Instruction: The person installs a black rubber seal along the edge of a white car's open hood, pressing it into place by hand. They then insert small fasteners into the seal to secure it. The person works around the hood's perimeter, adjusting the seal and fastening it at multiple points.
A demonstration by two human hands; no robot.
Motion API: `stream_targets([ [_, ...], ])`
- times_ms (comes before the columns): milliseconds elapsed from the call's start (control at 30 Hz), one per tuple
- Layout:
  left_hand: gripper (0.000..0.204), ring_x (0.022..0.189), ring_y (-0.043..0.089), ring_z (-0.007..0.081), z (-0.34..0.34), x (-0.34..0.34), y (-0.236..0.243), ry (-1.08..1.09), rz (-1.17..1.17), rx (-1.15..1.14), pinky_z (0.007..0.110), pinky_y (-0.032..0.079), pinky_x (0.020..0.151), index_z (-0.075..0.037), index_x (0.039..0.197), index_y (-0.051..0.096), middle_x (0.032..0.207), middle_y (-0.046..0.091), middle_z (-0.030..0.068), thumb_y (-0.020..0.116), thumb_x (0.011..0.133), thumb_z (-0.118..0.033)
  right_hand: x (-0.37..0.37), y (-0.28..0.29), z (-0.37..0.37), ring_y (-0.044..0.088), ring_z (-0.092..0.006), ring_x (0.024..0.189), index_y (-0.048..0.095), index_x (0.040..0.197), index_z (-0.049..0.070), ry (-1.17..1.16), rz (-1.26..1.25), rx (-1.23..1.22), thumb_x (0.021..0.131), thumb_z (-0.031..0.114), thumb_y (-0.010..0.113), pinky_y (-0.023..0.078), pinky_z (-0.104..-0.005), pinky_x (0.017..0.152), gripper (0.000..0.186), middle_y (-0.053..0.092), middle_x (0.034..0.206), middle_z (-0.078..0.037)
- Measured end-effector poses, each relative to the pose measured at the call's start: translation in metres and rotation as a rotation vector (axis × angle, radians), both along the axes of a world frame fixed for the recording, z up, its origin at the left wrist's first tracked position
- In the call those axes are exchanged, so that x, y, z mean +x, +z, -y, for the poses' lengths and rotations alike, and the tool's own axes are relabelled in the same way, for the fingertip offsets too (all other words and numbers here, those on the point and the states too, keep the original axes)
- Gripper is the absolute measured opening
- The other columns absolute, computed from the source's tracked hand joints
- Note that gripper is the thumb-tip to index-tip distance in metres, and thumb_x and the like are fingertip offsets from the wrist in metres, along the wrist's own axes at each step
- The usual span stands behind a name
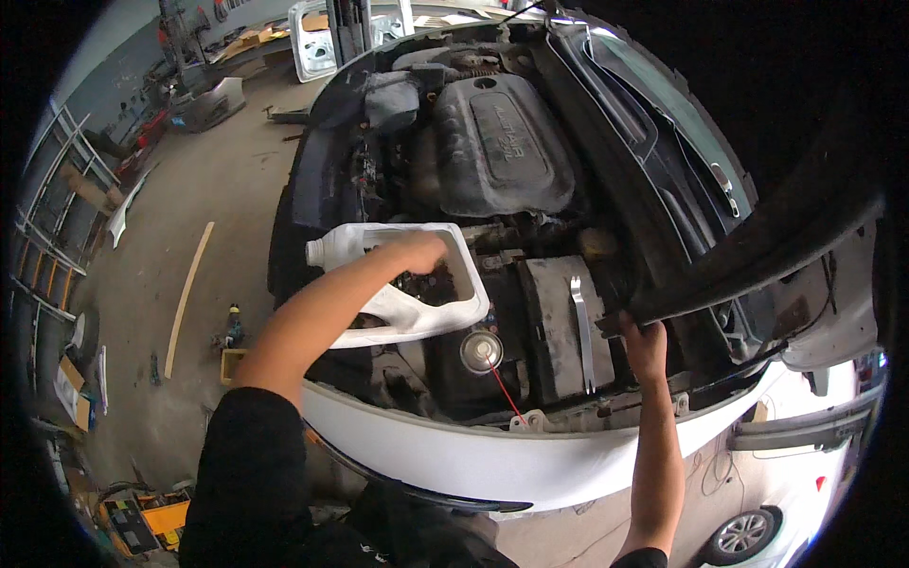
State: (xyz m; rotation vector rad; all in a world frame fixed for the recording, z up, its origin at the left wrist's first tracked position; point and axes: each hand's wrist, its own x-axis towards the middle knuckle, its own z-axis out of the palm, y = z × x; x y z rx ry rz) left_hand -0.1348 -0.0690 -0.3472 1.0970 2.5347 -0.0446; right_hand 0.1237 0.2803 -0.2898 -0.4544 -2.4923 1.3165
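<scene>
At right, set against dark panel edge (710, 279) with right hand (646, 348); cannot tell if gripping or resting. Farther in, placed with left hand (418, 252) at opening of cut-out white jug (440, 320), atop engine bay; cannot tell if fingers hold anything. Probably light, flexible, perhaps oily-slick; best taken by sturdier rim. Beyond, backed by dusty engine cover (511, 142).

Background, garage floor (241, 199).
I see pale strip (187, 301), metal rack (44, 237) at left, yellow box (167, 521) lower left, second white car (805, 511) lower right, door panel (312, 62) up top.
</scene>
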Motion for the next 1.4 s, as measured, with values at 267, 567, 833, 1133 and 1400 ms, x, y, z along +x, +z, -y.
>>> stream_targets([
  [267, 0.023, 0.093, 0.061, 0.0287, 0.021, -0.003, 0.005, 0.119, -0.837, 0.119, 0.043, 0.052, 0.072, -0.009, 0.099, 0.068, 0.101, 0.061, 0.0113, 0.062, 0.076, -0.009, -0.002, -0.011, -0.009, 0.058, -0.0132, 0.076, 0.064, 0.099, -0.003, -0.031, 0.0, 0.013, 0.088, 0.023, 0.065, 0.047, -0.0319, 0.069, 0.028, 0.067, 0.081, -0.011],
  [567, 0.014, 0.08, 0.069, 0.0328, 0.033, -0.03, 0.013, 0.444, -0.539, 0.089, 0.042, 0.056, 0.069, -0.006, 0.083, 0.073, 0.083, 0.07, 0.0166, 0.063, 0.074, -0.01, -0.003, -0.007, -0.006, 0.06, -0.0162, 0.077, 0.064, 0.099, -0.003, -0.07, 0.034, 0.112, 0.088, 0.026, 0.065, 0.047, -0.0327, 0.07, 0.031, 0.068, 0.083, -0.015],
  [833, 0.017, 0.081, 0.069, 0.0328, 0.006, -0.012, -0.006, 0.662, -0.455, 0.287, 0.042, 0.056, 0.069, -0.004, 0.084, 0.072, 0.085, 0.07, 0.017, 0.058, 0.08, -0.012, -0.002, 0.001, 0.001, 0.056, -0.0114, 0.077, 0.063, 0.096, -0.005, -0.092, 0.126, 0.112, 0.09, 0.025, 0.062, 0.047, -0.03, 0.072, 0.031, 0.065, 0.08, -0.008],
  [1133, 0.025, 0.09, 0.066, 0.0315, 0.012, 0.009, -0.017, 0.577, -0.432, 0.238, 0.042, 0.055, 0.072, 0.0, 0.103, 0.059, 0.101, 0.064, 0.0191, 0.058, 0.08, -0.01, -0.008, -0.011, 0.002, 0.06, -0.0167, 0.072, 0.063, 0.096, -0.003, -0.045, -0.062, 0.179, 0.089, 0.024, 0.063, 0.047, -0.0328, 0.069, 0.028, 0.067, 0.079, -0.011],
  [1400, 0.055, 0.11, 0.052, 0.0374, -0.025, 0.094, 0.027, -0.208, 0.026, 0.825, 0.044, 0.043, 0.096, 0.0, 0.118, 0.053, 0.116, 0.055, 0.0209, 0.063, 0.064, 0.001, -0.022, -0.016, 0.027, 0.057, -0.0148, 0.077, 0.062, 0.097, -0.003, 0.004, -0.054, 0.101, 0.09, 0.02, 0.063, 0.047, -0.032, 0.072, 0.024, 0.066, 0.083, -0.012],
])
